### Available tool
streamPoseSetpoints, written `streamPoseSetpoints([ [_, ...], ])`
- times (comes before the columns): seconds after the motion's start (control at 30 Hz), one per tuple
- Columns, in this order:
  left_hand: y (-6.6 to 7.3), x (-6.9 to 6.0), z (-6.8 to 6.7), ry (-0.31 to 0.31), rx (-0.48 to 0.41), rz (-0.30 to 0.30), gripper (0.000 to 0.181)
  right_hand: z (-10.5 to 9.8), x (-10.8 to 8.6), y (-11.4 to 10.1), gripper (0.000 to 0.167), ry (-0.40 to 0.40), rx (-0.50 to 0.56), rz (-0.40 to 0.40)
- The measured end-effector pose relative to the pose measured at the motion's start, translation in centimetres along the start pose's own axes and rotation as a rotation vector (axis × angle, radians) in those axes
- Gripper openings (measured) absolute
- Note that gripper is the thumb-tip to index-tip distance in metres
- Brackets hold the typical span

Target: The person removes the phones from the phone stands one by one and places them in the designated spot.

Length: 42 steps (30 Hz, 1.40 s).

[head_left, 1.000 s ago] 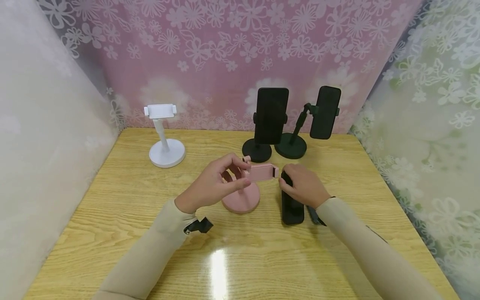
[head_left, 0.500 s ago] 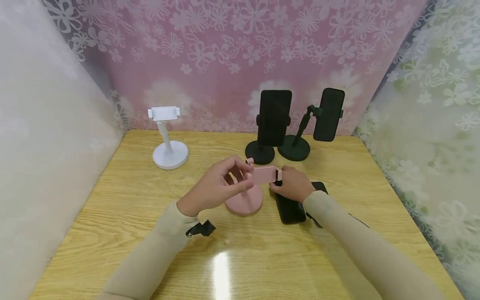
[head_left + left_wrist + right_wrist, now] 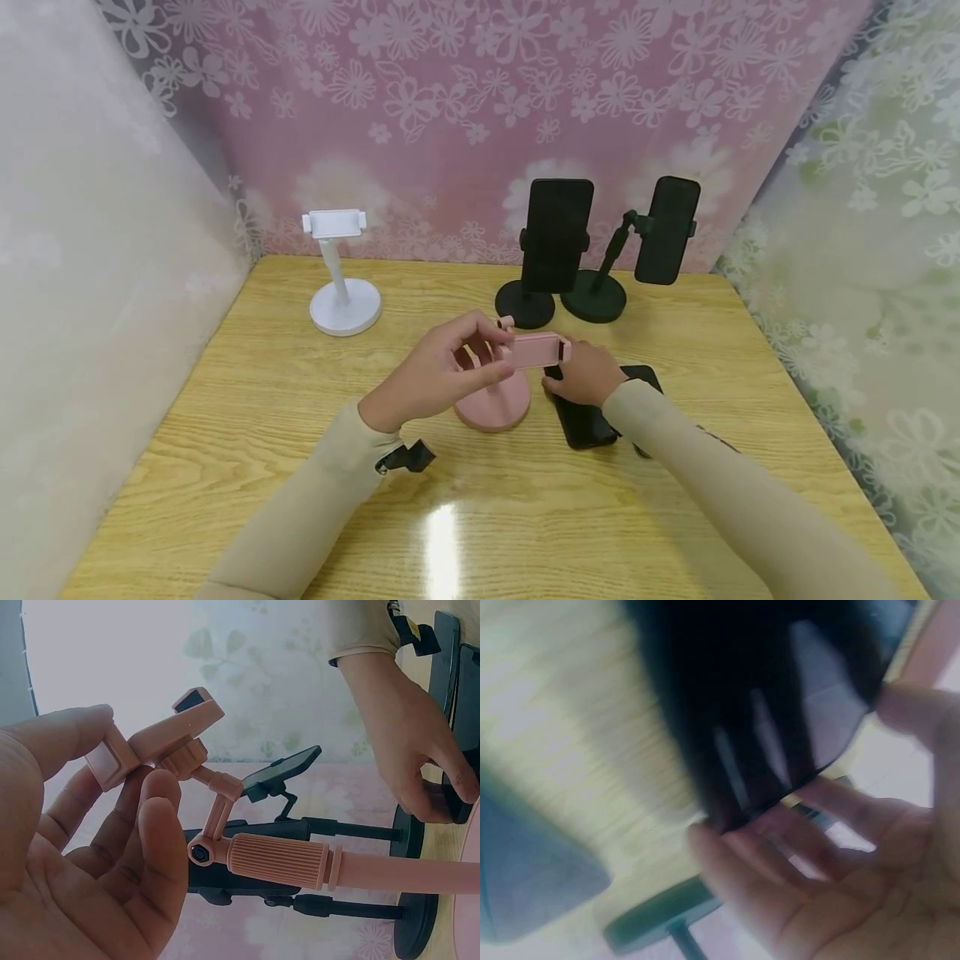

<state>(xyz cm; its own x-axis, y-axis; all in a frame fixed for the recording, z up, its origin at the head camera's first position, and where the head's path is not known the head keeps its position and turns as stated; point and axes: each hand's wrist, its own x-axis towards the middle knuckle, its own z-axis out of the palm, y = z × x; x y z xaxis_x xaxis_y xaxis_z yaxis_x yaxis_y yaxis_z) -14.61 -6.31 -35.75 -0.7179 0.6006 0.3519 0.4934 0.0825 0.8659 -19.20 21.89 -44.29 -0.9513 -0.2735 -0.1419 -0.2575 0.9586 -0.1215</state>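
Observation:
My left hand [image 3: 442, 367] pinches one end of the clamp on a pink phone stand [image 3: 536, 350]. In the left wrist view, thumb and fingers hold that clamp end, and the hinged, ribbed stem of the stand [image 3: 277, 859] shows beside them. Just right of the stand, my right hand [image 3: 588, 375] grips the far end of a black phone [image 3: 585, 427]. The right wrist view, blurred, has thumb and fingertips at the edge of the dark phone [image 3: 727, 682]. A second dark phone [image 3: 640, 379] lies partly hidden under the right wrist.
A black stand holding a phone [image 3: 558, 237] and a dark green stand holding another phone [image 3: 667, 233] stand at the back right. At the back left is a white phone stand [image 3: 345, 308]. All stand on a wooden table [image 3: 300, 417] before a floral curtain [image 3: 450, 125].
My right hand has shifted left, swinging the black phone's far end toward the pink stand and uncovering part of the second phone. My left hand keeps its pinch on the clamp.

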Motion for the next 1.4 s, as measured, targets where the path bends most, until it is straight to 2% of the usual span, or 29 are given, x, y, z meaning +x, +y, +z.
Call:
streamPoseSetpoints([
  [0.37,0.0,0.0,0.0,0.001,0.001,0.019,0.021,-0.1,0.5,0.5,0.071,-0.055,0.099,-0.019],
  [0.63,-0.1,0.1,0.0,-0.001,0.003,0.003,0.020,0.3,0.2,1.3,0.055,-0.068,-0.033,0.088],
  [0.7,0.0,0.0,0.0,-0.001,0.002,0.000,0.020,0.1,0.0,1.3,0.054,-0.073,-0.060,0.091],
  [0.9,0.0,0.0,-0.1,-0.003,-0.006,-0.014,0.020,-0.1,-1.0,1.4,0.058,-0.065,-0.167,0.036],
  [1.1,-0.1,0.1,0.0,-0.001,-0.017,-0.012,0.019,0.3,-2.5,2.1,0.050,-0.007,-0.152,0.002],
  [1.4,0.0,0.1,0.1,0.002,-0.009,-0.030,0.020,1.0,-2.9,3.1,0.055,0.024,-0.114,0.038],
])
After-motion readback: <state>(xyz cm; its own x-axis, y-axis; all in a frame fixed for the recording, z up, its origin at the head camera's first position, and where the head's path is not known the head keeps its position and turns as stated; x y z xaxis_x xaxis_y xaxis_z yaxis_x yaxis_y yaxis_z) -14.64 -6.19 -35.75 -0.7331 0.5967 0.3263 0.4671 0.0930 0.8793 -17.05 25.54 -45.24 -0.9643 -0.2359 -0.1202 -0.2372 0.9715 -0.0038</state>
